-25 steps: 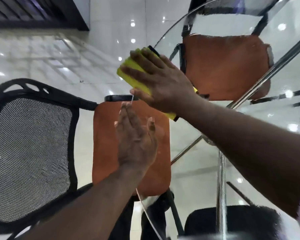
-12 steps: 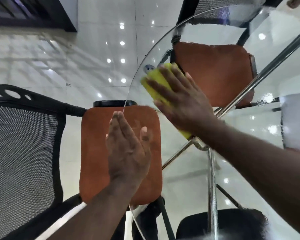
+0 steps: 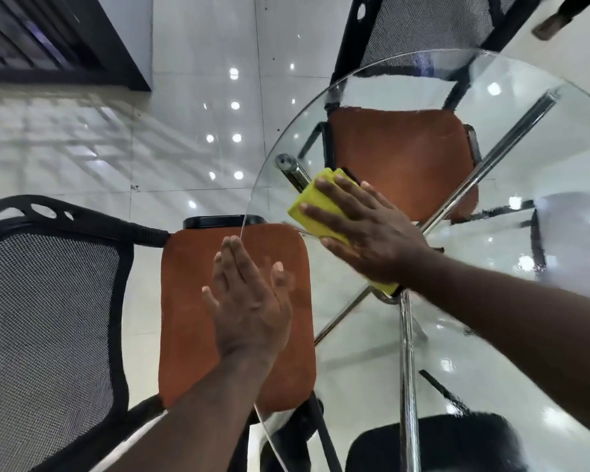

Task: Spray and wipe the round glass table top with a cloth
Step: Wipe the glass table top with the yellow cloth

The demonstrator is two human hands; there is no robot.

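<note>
The round glass table top (image 3: 365, 338) fills the right half of the head view, its curved edge running down the middle. My right hand (image 3: 365, 233) lies flat on a folded yellow cloth (image 3: 312, 207) and presses it onto the glass near the left edge. Most of the cloth is hidden under the palm; a corner shows by the wrist. My left hand (image 3: 249, 298) rests flat on the glass edge with fingers straight and together, holding nothing. No spray bottle is in view.
Chrome legs (image 3: 407, 369) cross beneath the glass. A black mesh chair with an orange seat (image 3: 191, 301) stands at the left, partly under the table. A second orange-seated chair (image 3: 399, 155) stands at the far side. Around it is glossy white tiled floor (image 3: 191, 137).
My right hand has slid the yellow cloth from the table's far left edge inward over the glass. The left hand stays flat on the edge. The camera view has shifted.
</note>
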